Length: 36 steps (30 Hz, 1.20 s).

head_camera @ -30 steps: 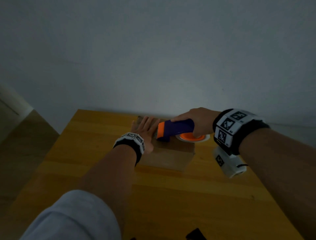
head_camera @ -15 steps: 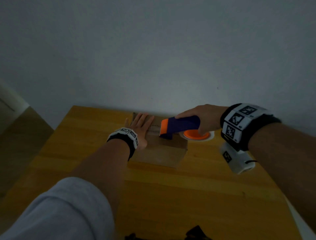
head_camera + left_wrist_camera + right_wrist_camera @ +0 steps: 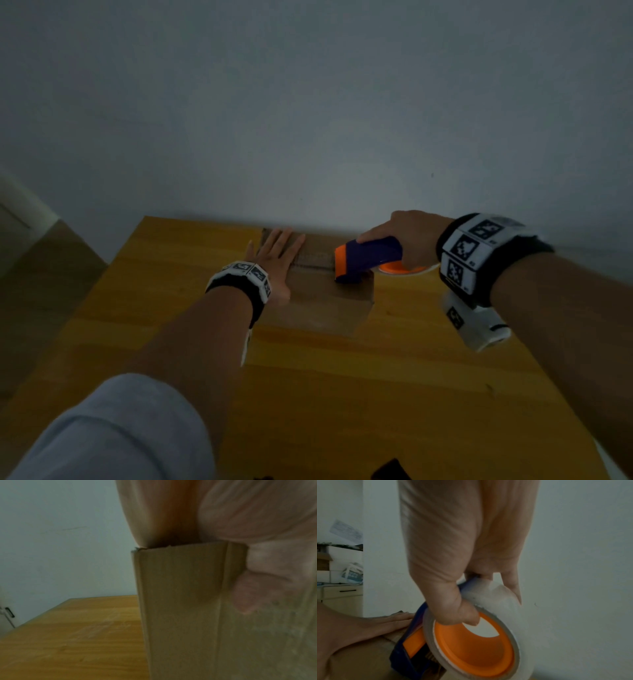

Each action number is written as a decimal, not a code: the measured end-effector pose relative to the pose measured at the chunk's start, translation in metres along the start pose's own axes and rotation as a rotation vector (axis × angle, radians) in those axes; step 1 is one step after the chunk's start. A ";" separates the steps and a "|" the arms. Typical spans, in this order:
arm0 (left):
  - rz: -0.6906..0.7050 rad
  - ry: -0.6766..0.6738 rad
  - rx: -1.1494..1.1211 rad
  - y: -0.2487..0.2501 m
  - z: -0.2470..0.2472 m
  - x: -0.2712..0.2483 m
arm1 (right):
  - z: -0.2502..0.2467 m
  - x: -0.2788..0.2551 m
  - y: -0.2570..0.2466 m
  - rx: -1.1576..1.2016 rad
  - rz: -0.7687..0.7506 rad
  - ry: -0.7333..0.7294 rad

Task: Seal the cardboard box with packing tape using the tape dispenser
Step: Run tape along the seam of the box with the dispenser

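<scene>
A brown cardboard box [image 3: 318,301] sits on the wooden table [image 3: 394,394] near the wall. My left hand [image 3: 274,257] lies flat with straight fingers on the box's left top; in the left wrist view its thumb [image 3: 247,592] hangs over the box [image 3: 180,615] edge. My right hand [image 3: 407,233] grips the purple and orange tape dispenser [image 3: 363,258], whose front end rests on the box top at its right edge. In the right wrist view the thumb hooks into the orange core of the white tape roll [image 3: 476,639] on the dispenser [image 3: 406,649].
The grey wall stands right behind the box. The table's left edge drops to the floor [image 3: 41,274]. Dark objects [image 3: 390,471] sit at the table's near edge. A cabinet with a drawer [image 3: 342,593] shows far off in the right wrist view.
My right hand has drawn the dispenser to the right along the box top, from near my left hand's fingers to the box's right edge. My left hand stays flat on the box.
</scene>
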<state>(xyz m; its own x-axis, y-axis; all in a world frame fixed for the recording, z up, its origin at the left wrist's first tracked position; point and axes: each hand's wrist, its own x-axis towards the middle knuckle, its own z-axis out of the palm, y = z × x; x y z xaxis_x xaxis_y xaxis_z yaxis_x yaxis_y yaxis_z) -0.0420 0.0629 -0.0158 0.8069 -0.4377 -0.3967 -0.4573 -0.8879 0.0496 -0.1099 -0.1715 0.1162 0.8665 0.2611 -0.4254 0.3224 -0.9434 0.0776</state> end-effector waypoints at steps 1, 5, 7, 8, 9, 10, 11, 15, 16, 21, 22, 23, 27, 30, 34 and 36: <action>0.012 -0.023 -0.006 -0.001 -0.002 0.000 | 0.000 0.001 0.000 -0.004 0.007 -0.014; 0.039 -0.131 -0.126 0.000 -0.018 0.002 | 0.001 0.003 0.001 0.015 0.027 -0.056; 0.003 -0.084 -0.367 0.000 -0.025 0.004 | 0.003 0.005 0.002 0.033 0.030 -0.061; -0.034 -0.028 -0.498 0.000 -0.025 0.005 | 0.004 0.006 0.002 0.037 0.034 -0.067; -0.070 0.036 -0.562 -0.001 -0.024 0.007 | 0.004 0.007 0.001 0.037 0.038 -0.071; -0.088 0.089 -0.534 -0.001 -0.022 0.008 | 0.004 0.007 0.002 0.040 0.044 -0.073; -0.089 0.121 -0.471 0.000 -0.019 0.009 | 0.004 0.007 0.002 0.046 0.049 -0.072; -0.044 0.066 -0.279 0.001 -0.016 0.007 | 0.005 0.004 0.004 0.089 0.053 -0.037; -0.029 0.038 -0.229 0.001 -0.017 0.006 | 0.005 0.003 0.005 0.103 0.052 -0.024; 0.123 -0.050 0.021 0.023 -0.030 0.006 | 0.006 0.008 0.005 0.164 0.070 0.007; 0.155 -0.061 0.047 0.031 -0.031 0.007 | 0.007 0.008 0.005 0.168 0.073 0.004; 0.178 -0.067 0.059 0.039 -0.030 0.009 | 0.006 0.008 0.005 0.175 0.077 0.005; 0.169 -0.079 0.067 0.053 -0.026 0.016 | 0.010 0.007 0.007 0.188 0.083 0.000; 0.161 -0.027 0.059 0.054 -0.026 0.019 | 0.022 0.008 0.011 0.184 0.149 0.002; 0.154 -0.001 0.042 0.050 -0.024 0.023 | 0.036 0.005 0.019 0.159 0.233 0.005; 0.158 0.001 0.033 0.048 -0.024 0.023 | 0.039 0.002 0.024 0.219 0.241 0.018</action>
<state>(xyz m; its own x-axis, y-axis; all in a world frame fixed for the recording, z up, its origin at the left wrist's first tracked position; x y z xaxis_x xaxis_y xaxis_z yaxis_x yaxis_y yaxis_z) -0.0361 0.0066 -0.0005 0.7247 -0.5714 -0.3850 -0.5904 -0.8031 0.0806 -0.1150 -0.2015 0.0819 0.9150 0.0262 -0.4026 0.0186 -0.9996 -0.0227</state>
